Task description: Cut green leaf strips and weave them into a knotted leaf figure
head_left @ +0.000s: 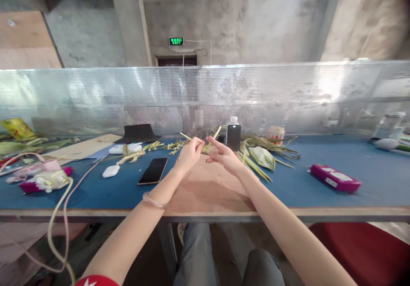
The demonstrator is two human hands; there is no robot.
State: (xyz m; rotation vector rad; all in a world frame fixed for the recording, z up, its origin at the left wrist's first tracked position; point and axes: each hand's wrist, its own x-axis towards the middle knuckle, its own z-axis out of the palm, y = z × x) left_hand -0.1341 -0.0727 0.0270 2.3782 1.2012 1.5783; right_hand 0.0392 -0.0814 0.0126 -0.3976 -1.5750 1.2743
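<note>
Two hands up over the bench, both busy on the same thin yellow-green palm leaf strip (205,145). The left hand (188,153) has its fingertips pinched shut on the strip; one end pokes out to the left past the knuckles. The right hand (224,155) meets it just beside, thumb and forefinger closed on the strip while the other fingers fan loose. The strip is held in the air above the bare brown wooden board (211,187) set on the blue-topped workbench (320,183), its far end slanting up toward the dark plastic bottle with a white cap (233,134).

To the right lies a loose pile of green leaves and long stalks (261,155); to the left a black smartphone (153,170) lies flat, near a white oval case (110,171). Further right, well apart, sits a magenta rectangular packet (335,178).

By my reading this is a fold or weave in progress. It would go best with the pinches kept close together so the strip stays taut, creasing it slowly along the grain without splitting it.
</note>
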